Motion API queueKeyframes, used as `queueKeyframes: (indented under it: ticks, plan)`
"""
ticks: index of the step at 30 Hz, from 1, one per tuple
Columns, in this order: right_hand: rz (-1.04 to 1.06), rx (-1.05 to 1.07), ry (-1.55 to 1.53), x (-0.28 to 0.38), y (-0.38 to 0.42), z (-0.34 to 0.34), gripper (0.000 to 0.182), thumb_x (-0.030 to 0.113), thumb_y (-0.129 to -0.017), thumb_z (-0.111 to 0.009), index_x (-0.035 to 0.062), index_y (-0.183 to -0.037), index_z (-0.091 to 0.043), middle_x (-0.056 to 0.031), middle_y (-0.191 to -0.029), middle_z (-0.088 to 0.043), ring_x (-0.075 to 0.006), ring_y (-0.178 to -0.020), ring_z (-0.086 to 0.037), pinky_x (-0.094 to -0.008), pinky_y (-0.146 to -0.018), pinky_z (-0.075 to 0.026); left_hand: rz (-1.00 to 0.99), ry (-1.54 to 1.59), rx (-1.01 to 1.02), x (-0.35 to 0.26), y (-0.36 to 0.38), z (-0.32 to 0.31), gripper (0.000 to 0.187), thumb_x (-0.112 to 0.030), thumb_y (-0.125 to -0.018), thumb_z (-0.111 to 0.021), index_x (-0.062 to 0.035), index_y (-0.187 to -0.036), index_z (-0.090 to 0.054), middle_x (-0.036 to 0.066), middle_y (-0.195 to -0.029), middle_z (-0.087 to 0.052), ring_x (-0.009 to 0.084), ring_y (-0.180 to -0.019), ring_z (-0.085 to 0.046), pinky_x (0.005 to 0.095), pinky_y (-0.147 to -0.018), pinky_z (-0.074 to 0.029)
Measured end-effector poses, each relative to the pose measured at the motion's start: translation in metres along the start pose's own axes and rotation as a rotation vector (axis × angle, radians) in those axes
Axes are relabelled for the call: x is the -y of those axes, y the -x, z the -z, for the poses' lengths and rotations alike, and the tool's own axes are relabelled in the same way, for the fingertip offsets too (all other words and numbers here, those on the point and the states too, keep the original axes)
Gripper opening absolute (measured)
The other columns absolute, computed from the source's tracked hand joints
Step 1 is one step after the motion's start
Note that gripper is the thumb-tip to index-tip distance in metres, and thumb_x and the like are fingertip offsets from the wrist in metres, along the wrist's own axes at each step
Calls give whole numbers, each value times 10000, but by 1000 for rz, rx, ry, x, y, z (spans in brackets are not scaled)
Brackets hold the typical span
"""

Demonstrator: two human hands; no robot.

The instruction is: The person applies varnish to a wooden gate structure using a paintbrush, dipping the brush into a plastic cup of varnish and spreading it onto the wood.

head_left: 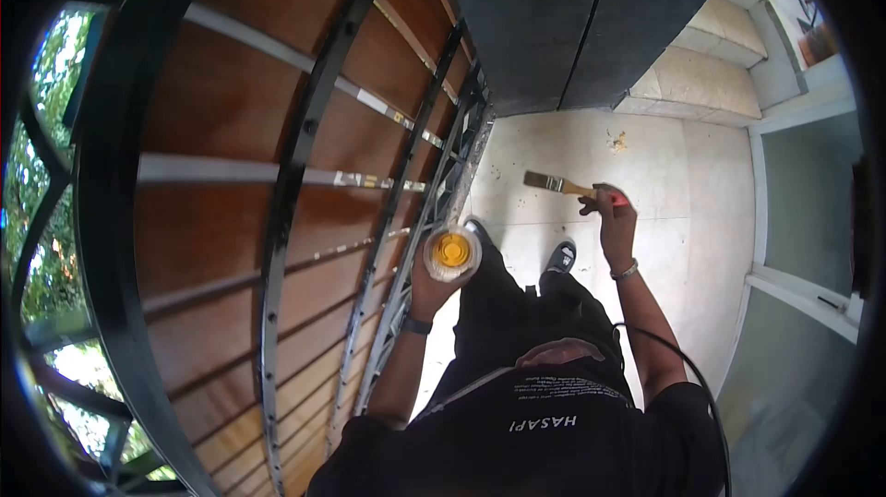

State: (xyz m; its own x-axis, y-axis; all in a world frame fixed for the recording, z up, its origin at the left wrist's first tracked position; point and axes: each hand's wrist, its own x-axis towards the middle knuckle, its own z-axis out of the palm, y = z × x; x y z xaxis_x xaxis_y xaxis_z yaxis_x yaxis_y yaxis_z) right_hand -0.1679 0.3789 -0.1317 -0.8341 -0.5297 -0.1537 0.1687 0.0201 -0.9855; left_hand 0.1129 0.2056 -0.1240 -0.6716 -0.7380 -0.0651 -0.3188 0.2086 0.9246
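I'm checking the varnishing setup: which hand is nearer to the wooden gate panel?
Left. The left hand, holding the cup, is right beside the wooden gate panel; the right hand, gripping the brush, is out over the floor.

White lettering on the chest of the person's black shirt reads "HASAPI", upside down in the head view. Just above it runs a line of smaller white print, too small to read.
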Motion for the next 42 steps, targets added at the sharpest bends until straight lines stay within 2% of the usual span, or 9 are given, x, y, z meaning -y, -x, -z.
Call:
queueKeyframes:
  ticks: [7,9,11,13,19,29,31,36,42]
  plan:
    - [327,405,109,149,58,14,175,58,-900,-625,-41,-1044,-622,-125,-828,-697,-169,-753,-693,-274,-662,-539,-114,3,-88,-57,24,-50,780,-167,-592,-904,-10,-1241,-500,149,-1203,-563,279,-1132,-566,378,-983,-456]
    - [347,470,164,163,71,19,158,49,-876,-651,-27,-1014,-642,-110,-814,-697,-157,-730,-689,-270,-644,-536,-105,-18,-92,-56,32,-60,801,-194,-584,-900,-25,-1255,-496,162,-1217,-556,319,-1142,-557,397,-1002,-443]
    - [579,657,359,166,74,22,149,-3,-858,-644,-39,-1001,-621,-129,-805,-682,-182,-679,-683,-273,-618,-546,-117,-33,-88,-83,37,-61,810,-210,-577,-895,-27,-1259,-499,171,-1227,-553,330,-1172,-534,405,-1021,-425]
    - [448,589,301,166,88,18,136,50,-808,-718,12,-931,-676,-95,-789,-688,-180,-675,-667,-273,-616,-516,-169,-145,-110,-101,41,-60,821,-225,-581,-890,-25,-1273,-497,170,-1244,-552,326,-1196,-516,409,-1037,-409]
    - [581,695,407,158,90,5,95,63,-843,-694,1,-906,-659,-90,-766,-688,-157,-640,-663,-257,-604,-519,-208,-279,-91,-111,52,-64,855,-226,-569,-906,-43,-1295,-492,164,-1264,-551,320,-1190,-528,409,-1024,-420]
    - [715,681,512,163,87,8,107,65,-822,-703,4,-891,-648,-108,-749,-672,-223,-655,-663,-280,-616,-515,-216,-249,-94,-132,55,-66,846,-208,-571,-900,-59,-1299,-497,156,-1261,-554,327,-1189,-528,403,-1027,-419]
    - [792,629,429,176,92,20,134,70,-786,-719,28,-888,-644,-103,-727,-650,-256,-599,-611,-339,-558,-480,-227,-256,-105,-130,54,-67,842,-197,-575,-899,-56,-1300,-495,149,-1254,-559,315,-1176,-542,396,-1020,-426]
    - [942,666,382,169,85,39,167,-24,-738,-703,55,-875,-648,-85,-708,-622,-247,-602,-597,-336,-544,-465,-144,43,-96,-123,58,-76,866,-269,-618,-890,-42,-1333,-458,154,-1278,-539,286,-1186,-540,379,-1014,-432]
    - [1013,733,360,161,89,60,206,-31,-731,-694,44,-914,-636,-88,-706,-617,-256,-621,-604,-342,-580,-488,-142,20,-26,-129,65,-85,893,-279,-628,-893,-22,-1347,-430,157,-1277,-540,271,-1185,-549,362,-1020,-436]
